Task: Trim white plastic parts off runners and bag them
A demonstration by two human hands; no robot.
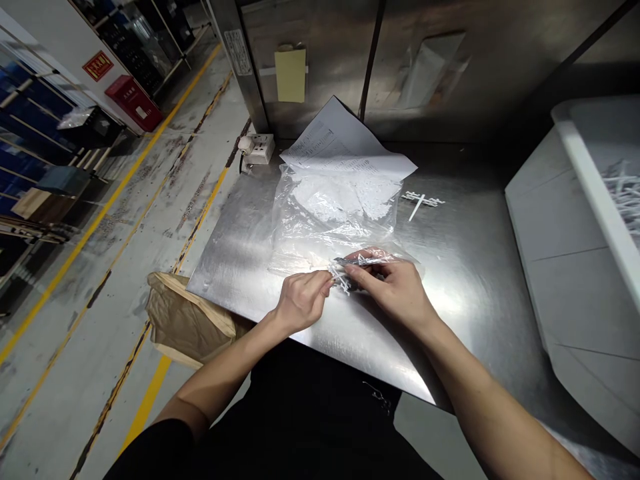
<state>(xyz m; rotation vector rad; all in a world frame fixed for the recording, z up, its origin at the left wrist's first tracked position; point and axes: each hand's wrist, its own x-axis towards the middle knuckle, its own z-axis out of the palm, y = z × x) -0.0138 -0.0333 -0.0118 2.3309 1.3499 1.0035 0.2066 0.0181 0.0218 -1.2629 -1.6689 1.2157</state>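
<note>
My left hand (pixel 306 298) is closed in a pinch on a small white plastic sprue (pixel 341 279) with short branches. Beside it, my right hand (pixel 397 287) is wrapped round small dark cutting pliers (pixel 340 261), mostly hidden by the fingers, with their tip at the sprue. Both hands are just above the metal table (pixel 480 267), at the near edge of a clear plastic bag (pixel 285 247). Many small white pieces (pixel 325 200) lie in that bag. Another white sprue (pixel 421 200) rests on the table to the right of the bag.
Printed paper (pixel 345 137) covers the bag's far end. A power socket (pixel 260 148) sits at the table's back left corner. On the right stands a large white bin (pixel 545 247) holding white sprues (pixel 623 190). A brown bag (pixel 193 317) hangs open below the left edge.
</note>
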